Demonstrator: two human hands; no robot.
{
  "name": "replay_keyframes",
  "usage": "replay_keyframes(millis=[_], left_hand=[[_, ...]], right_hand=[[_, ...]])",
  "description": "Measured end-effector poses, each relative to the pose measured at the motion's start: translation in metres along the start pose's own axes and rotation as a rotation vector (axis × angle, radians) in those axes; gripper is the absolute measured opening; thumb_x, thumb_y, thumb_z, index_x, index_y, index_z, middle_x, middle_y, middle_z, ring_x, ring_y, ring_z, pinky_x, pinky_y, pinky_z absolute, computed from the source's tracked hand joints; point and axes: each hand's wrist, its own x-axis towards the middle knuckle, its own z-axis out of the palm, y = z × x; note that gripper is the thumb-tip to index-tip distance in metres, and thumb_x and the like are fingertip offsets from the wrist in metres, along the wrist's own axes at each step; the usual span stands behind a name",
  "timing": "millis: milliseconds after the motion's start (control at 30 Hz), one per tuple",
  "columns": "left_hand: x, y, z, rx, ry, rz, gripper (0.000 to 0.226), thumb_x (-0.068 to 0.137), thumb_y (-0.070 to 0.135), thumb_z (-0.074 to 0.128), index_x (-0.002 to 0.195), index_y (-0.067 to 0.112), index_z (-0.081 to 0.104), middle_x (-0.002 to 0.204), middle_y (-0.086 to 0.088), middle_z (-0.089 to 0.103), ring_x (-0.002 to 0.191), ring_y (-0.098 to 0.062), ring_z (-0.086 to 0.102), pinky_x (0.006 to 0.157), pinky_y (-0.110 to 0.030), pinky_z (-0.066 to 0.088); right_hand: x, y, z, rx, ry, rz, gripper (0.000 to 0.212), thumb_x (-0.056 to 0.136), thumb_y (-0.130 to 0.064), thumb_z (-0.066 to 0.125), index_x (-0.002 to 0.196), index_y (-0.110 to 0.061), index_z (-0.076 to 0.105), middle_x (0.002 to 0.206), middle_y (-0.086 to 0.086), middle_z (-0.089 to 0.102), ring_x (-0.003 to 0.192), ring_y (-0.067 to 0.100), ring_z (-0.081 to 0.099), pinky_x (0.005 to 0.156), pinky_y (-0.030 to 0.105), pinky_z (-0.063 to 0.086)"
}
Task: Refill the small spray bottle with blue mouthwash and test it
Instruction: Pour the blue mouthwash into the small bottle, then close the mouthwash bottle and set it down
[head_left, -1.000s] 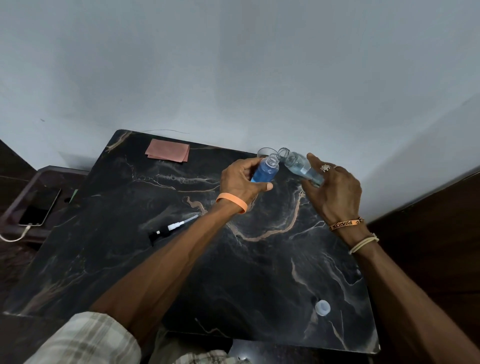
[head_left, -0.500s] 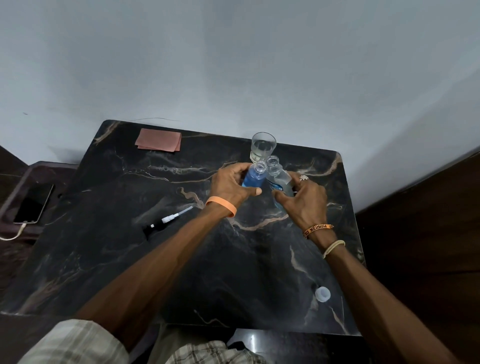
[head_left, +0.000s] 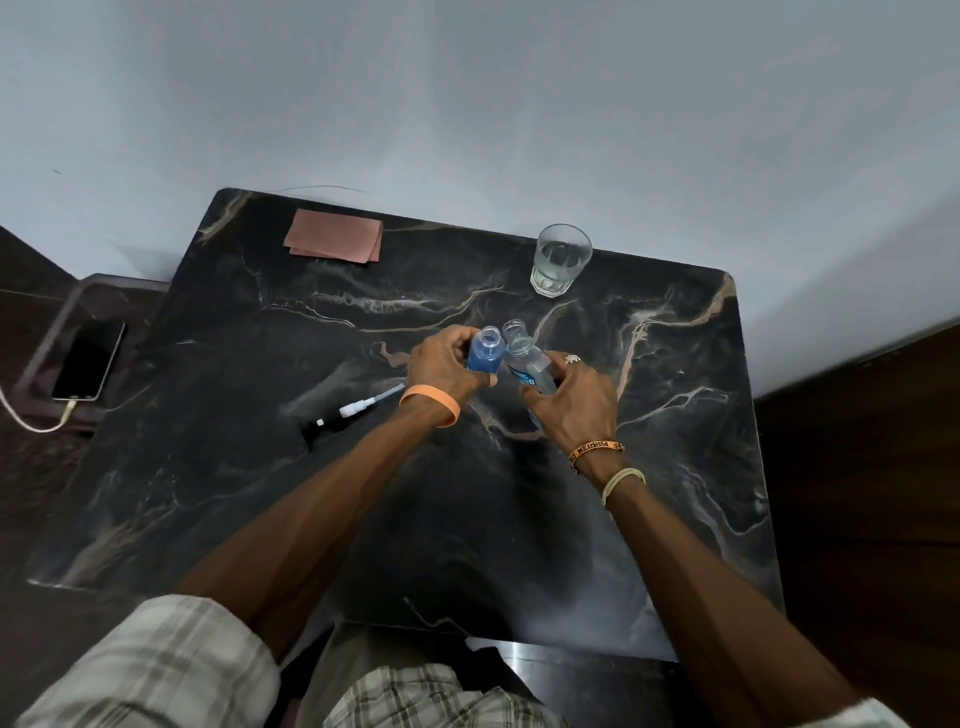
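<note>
The table (head_left: 675, 415) is polished black stone veined in tan and white, with rounded corners. A faceted clear glass (head_left: 560, 260) holding some clear liquid stands near its far edge. Just nearer than the glass, the left hand (head_left: 447, 364) curls round the small spray bottle (head_left: 485, 356), an uncapped clear plastic cylinder filled with blue liquid to the shoulder. Right beside it, the right hand (head_left: 571, 400) grips the mouthwash bottle (head_left: 530, 366), which is pale, tilted and carries a blue-printed label. Blur smears its neck into two rims. Fingers hide both bottle bases, so whether they touch the table cannot be told. Left of the glass and nearer lies the black-and-white pump head (head_left: 353, 413) with its thin dip tube. Far left of the glass lies a flat, folded pink sheet (head_left: 335, 241), cloth or paper.
</note>
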Motion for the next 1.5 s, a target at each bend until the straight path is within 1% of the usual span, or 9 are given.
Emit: replay_keyframes(millis=[233,367,533,833,933,1100,1300,1400,1500], left_hand=[[0.015,-0.016,-0.003,0.124,0.003,0.009,0.053,0.057,0.011,0.092,0.104,0.015,0.069,0.102,-0.004,0.072,0.091,-0.018,0.068,0.085,-0.040,0.058],[0.022,-0.021,-0.003,0.168,-0.069,-0.004,0.051,0.061,0.011,0.090,0.108,0.012,0.069,0.107,-0.006,0.071,0.096,-0.020,0.067,0.091,-0.041,0.056],[0.022,-0.027,-0.001,0.199,-0.067,0.011,0.048,0.060,0.012,0.091,0.103,0.015,0.070,0.102,-0.004,0.072,0.091,-0.018,0.066,0.087,-0.042,0.056],[0.022,-0.029,0.000,0.238,-0.101,0.049,0.052,0.058,0.011,0.091,0.105,0.018,0.067,0.105,-0.002,0.070,0.096,-0.018,0.065,0.090,-0.038,0.054],[0.020,-0.024,-0.001,0.238,-0.121,0.054,0.065,0.058,0.011,0.091,0.117,0.017,0.063,0.116,-0.004,0.066,0.107,-0.021,0.062,0.097,-0.038,0.051],[0.011,0.004,-0.018,0.170,-0.169,0.171,0.092,0.058,0.006,0.087,0.139,0.020,0.045,0.137,-0.008,0.046,0.128,-0.023,0.045,0.109,-0.041,0.042],[-0.008,0.077,-0.023,0.025,-0.135,0.391,0.083,0.062,0.010,0.075,0.138,0.025,0.045,0.136,-0.002,0.048,0.123,-0.013,0.049,0.102,-0.027,0.044],[-0.015,0.122,0.012,-0.082,-0.273,0.368,0.083,0.062,0.007,0.076,0.138,0.023,0.047,0.136,0.000,0.054,0.118,-0.013,0.056,0.094,-0.026,0.051],[-0.026,0.149,0.057,-0.224,-0.443,0.306,0.082,0.063,-0.001,0.078,0.138,0.015,0.047,0.130,-0.007,0.059,0.113,-0.021,0.061,0.093,-0.033,0.054]], right_hand=[[0.010,-0.005,0.018,-0.014,-0.065,0.036,0.037,0.077,-0.039,0.071,0.111,-0.026,0.069,0.088,0.001,0.073,0.078,0.020,0.067,0.071,0.036,0.057],[0.016,-0.006,0.022,-0.029,-0.078,0.041,0.040,0.078,-0.041,0.070,0.114,-0.026,0.068,0.089,0.002,0.073,0.078,0.020,0.067,0.072,0.039,0.058],[0.018,-0.007,0.022,-0.040,-0.085,0.057,0.042,0.078,-0.041,0.068,0.117,-0.026,0.067,0.087,0.003,0.073,0.077,0.021,0.067,0.071,0.039,0.058],[0.014,-0.003,0.020,-0.027,-0.076,0.071,0.052,0.078,-0.042,0.070,0.127,-0.027,0.063,0.095,0.000,0.073,0.084,0.017,0.067,0.075,0.036,0.058],[0.011,-0.003,0.017,-0.008,-0.067,0.071,0.050,0.077,-0.040,0.071,0.125,-0.029,0.063,0.092,0.000,0.073,0.080,0.017,0.067,0.072,0.036,0.058],[0.009,0.000,-0.007,0.033,0.022,0.055,0.040,0.075,-0.038,0.070,0.114,-0.030,0.068,0.072,-0.007,0.067,0.065,0.012,0.062,0.061,0.031,0.056],[0.015,0.009,-0.060,0.114,0.249,0.030,0.040,0.075,-0.040,0.071,0.113,-0.028,0.069,0.083,-0.007,0.072,0.071,0.012,0.065,0.066,0.030,0.057],[0.014,0.019,-0.086,0.184,0.373,0.047,0.042,0.070,-0.038,0.073,0.109,-0.026,0.067,0.087,-0.008,0.072,0.074,0.009,0.067,0.069,0.026,0.057],[0.004,0.040,-0.107,0.199,0.477,0.072,0.041,0.067,-0.039,0.074,0.105,-0.026,0.064,0.080,-0.015,0.064,0.069,0.005,0.062,0.064,0.021,0.053]])
